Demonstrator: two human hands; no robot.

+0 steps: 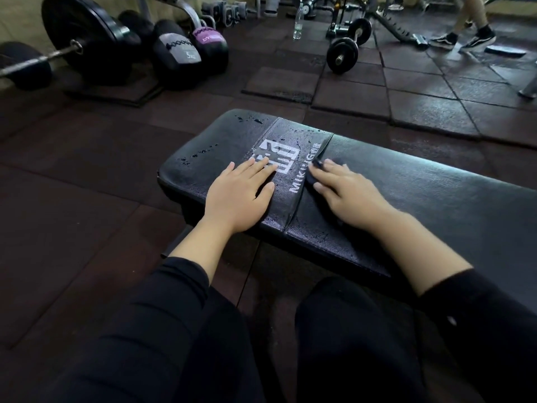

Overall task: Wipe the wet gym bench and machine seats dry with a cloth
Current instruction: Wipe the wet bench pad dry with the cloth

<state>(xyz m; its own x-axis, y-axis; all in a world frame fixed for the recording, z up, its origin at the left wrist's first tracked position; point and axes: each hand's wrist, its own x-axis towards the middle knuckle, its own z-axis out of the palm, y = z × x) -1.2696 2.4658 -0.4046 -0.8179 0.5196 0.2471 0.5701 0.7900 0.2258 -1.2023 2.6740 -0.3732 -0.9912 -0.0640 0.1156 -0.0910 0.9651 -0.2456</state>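
A black padded gym bench (421, 199) runs from the centre to the right edge, with a white logo and water drops on its left end. My left hand (241, 193) lies flat on the pad with straight fingers, just left of the logo. My right hand (345, 190) presses a dark cloth (315, 167) onto the pad right of the logo; only a small fold of the cloth shows at my fingertips. Drops sit at the far left corner and along the near edge.
A loaded barbell (84, 39) and medicine balls (180, 53) lie on the rubber floor at back left. A small barbell (343, 53) and a water bottle (298, 21) stand behind the bench. A person's legs (470, 27) are at the far right. My knees are below the bench.
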